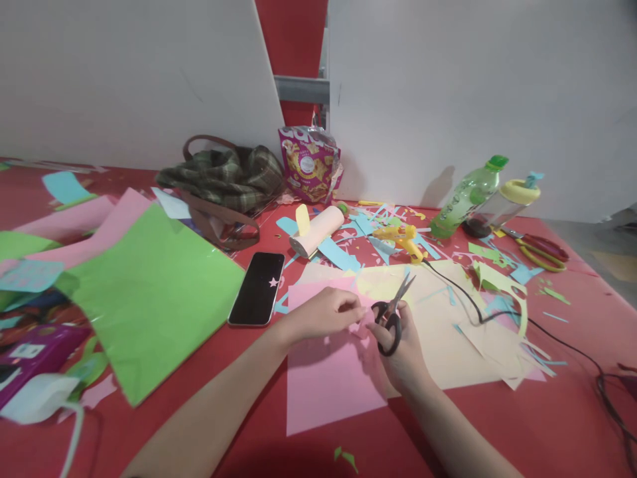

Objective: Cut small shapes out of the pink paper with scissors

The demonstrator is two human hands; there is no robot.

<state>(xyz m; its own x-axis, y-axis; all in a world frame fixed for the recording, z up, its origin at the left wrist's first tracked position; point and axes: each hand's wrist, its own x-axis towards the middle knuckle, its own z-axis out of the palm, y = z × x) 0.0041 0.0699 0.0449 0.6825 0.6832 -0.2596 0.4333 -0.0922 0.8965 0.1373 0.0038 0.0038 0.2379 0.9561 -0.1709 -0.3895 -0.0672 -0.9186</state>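
My left hand [332, 312] pinches a small piece of pink paper [365, 323] above the desk, its fingers closed on the left edge. Black-handled scissors [391, 322] rest in my right hand [405, 352], blades pointing up and away, slightly apart. The thumb of that hand also seems to touch the pink piece. Beneath both hands lies a pink sheet [328, 392], partly over a cream sheet [448, 345]. To the left a black phone [253, 299] lies flat with a tiny pink star [273, 282] on its screen.
A paper-covered roll [321, 229] with blue and yellow flaps stands beyond the phone. Behind are a yellow glue gun [403, 239] with a black cord, a green bottle [468, 196], pliers [540, 252], a snack bag [309, 166] and a plaid bag [229, 176]. Green paper [154, 292] covers the left.
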